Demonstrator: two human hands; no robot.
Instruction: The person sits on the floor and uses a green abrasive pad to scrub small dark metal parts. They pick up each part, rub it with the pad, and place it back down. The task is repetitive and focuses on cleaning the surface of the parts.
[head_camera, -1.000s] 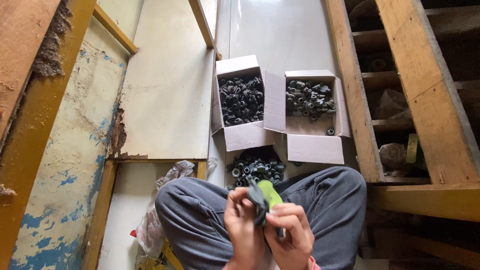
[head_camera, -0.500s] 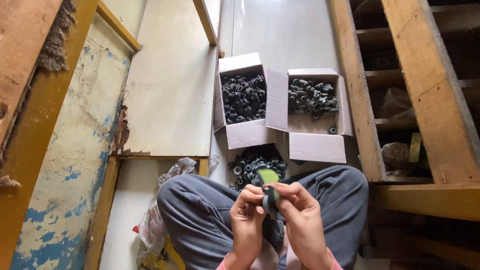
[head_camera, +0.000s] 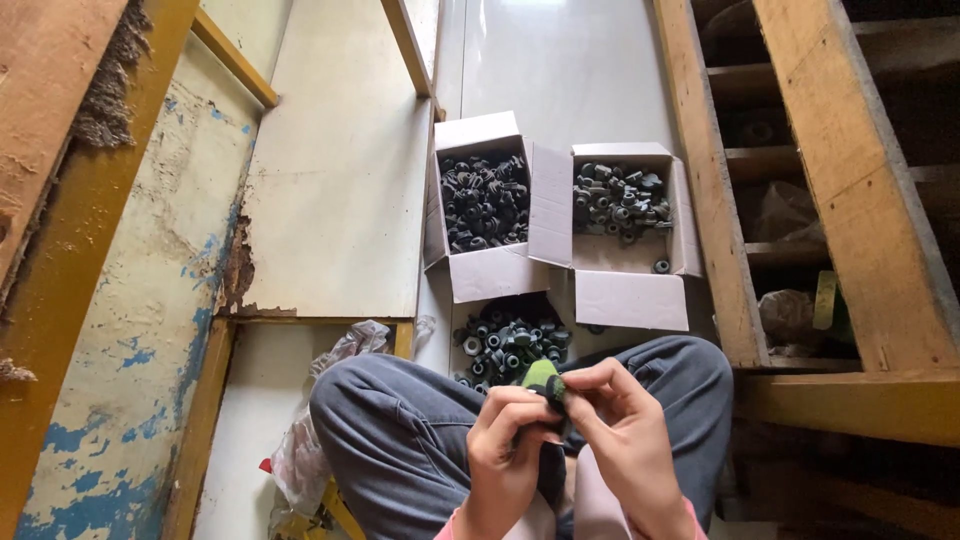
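Low centre of frame: left hand (head_camera: 508, 440) and right hand (head_camera: 625, 430) both pinch a small green-and-dark part (head_camera: 545, 382), fingertips closed on it. Best kept steady over the lap, above the box of dark fittings (head_camera: 510, 340).

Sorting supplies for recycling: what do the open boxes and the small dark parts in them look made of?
The two open boxes look like thin white cardboard, matte, with folded flaps. The small parts look like dark grey moulded rubber or plastic with a dull sheen; the pictures leave it open which. The floor sheet looks like smooth pale laminate or painted board.
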